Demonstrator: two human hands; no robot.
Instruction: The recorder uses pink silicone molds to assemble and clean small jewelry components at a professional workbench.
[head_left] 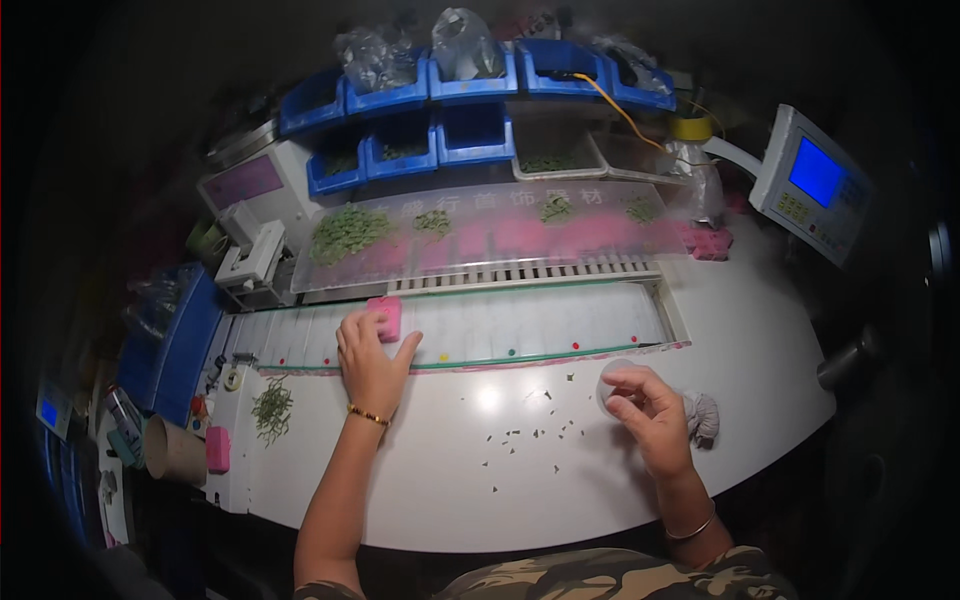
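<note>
My left hand (372, 360) is at the front part of the long white channel (480, 325) with green edging. Its fingers curl round a small pink block (390, 318), the thumb on the block's right side. To the right, my right hand (645, 412) is raised a little over the white table (440, 490), thumb and fingers pinching a round, translucent disc (610, 382) that they partly cover. Small dark green bits (536, 434) lie scattered between my hands. A loose heap of thin green pieces (272, 408) rests left of my left forearm.
Behind the channel, a clear sheet (480, 240) carries several green piles. Blue bins (475, 135) rise at the back. A display panel (820, 175) stands right, a white device (255, 265) left. A crumpled grey cloth (704, 418) lies beside my right hand.
</note>
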